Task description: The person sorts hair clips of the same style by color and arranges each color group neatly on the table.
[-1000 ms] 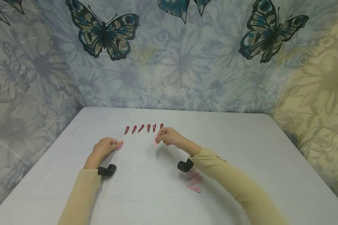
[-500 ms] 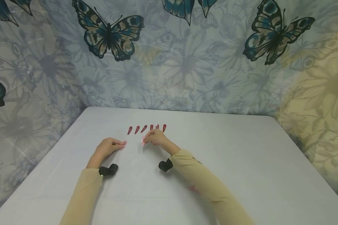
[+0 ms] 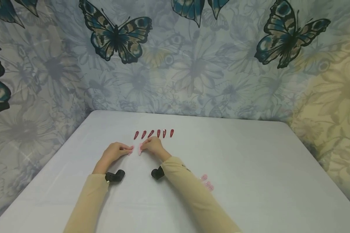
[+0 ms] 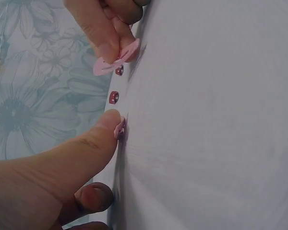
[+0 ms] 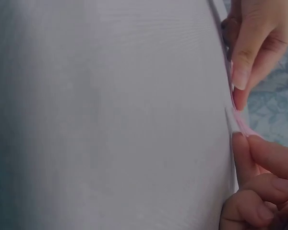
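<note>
At the table's left middle, my left hand (image 3: 114,152) holds a pink hair clip (image 4: 120,128) low at the tabletop, its thumb against it in the left wrist view. Just to the right, my right hand (image 3: 154,145) pinches another pink hair clip (image 3: 140,149) between thumb and finger. In the left wrist view this second clip (image 4: 116,60) is raised slightly above the cloth, tilted. Behind both hands, several red snap hair clips (image 3: 136,135) lie in a row, spaced apart; the right hand stands close in front of that row.
More pink hair clips (image 3: 208,185) lie beside the right forearm, which partly hides them. A white cloth covers the table (image 3: 250,168). A butterfly-patterned backdrop (image 3: 192,74) stands behind the table and along its sides.
My right hand has moved left with its pink clip, toward the left hand. The left hand stays at its clip. The view has shifted slightly, and pink clips show beside the right forearm.
</note>
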A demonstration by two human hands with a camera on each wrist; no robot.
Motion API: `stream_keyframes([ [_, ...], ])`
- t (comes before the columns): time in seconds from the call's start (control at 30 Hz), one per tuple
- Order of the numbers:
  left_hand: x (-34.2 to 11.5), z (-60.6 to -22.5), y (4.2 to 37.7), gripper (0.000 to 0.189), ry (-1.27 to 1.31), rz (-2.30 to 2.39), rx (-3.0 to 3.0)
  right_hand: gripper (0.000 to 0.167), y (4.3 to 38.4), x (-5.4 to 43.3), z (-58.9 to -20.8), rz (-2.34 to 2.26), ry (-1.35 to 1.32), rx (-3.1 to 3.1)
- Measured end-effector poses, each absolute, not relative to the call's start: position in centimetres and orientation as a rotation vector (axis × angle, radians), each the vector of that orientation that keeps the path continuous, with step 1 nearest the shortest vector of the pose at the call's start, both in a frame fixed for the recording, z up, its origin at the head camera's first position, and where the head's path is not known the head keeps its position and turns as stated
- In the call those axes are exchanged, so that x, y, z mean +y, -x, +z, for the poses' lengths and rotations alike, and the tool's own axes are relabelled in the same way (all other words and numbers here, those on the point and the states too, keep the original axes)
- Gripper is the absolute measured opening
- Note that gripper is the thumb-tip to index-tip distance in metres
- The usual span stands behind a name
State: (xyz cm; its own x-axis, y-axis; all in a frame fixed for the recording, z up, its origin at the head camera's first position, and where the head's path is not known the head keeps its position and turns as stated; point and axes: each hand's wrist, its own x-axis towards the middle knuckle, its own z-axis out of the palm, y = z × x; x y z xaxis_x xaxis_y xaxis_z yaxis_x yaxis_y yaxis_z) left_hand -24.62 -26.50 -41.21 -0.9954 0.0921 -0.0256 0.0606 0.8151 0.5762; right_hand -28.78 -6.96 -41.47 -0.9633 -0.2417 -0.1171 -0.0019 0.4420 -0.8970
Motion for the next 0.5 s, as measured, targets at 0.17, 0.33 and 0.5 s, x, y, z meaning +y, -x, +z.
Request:
stream_keyframes([
  [0.17, -26.11, -41.48, 24.67, 0.028, -0.111, 0.944, 2.934, 0.011, 28.25, -6.89, -41.89, -1.554, 0.234, 2.518],
  [0.33, -26.17, -41.26, 24.59, 0.028, -0.109, 0.945, 2.933, 0.012, 28.02, -7.11, -42.12, -1.639, 0.174, 2.499],
  [0.5, -26.23, -40.89, 24.63, 0.027, -0.108, 0.931, 2.932, 0.012, 28.08, -7.46, -42.26, -1.667, 0.164, 2.506],
])
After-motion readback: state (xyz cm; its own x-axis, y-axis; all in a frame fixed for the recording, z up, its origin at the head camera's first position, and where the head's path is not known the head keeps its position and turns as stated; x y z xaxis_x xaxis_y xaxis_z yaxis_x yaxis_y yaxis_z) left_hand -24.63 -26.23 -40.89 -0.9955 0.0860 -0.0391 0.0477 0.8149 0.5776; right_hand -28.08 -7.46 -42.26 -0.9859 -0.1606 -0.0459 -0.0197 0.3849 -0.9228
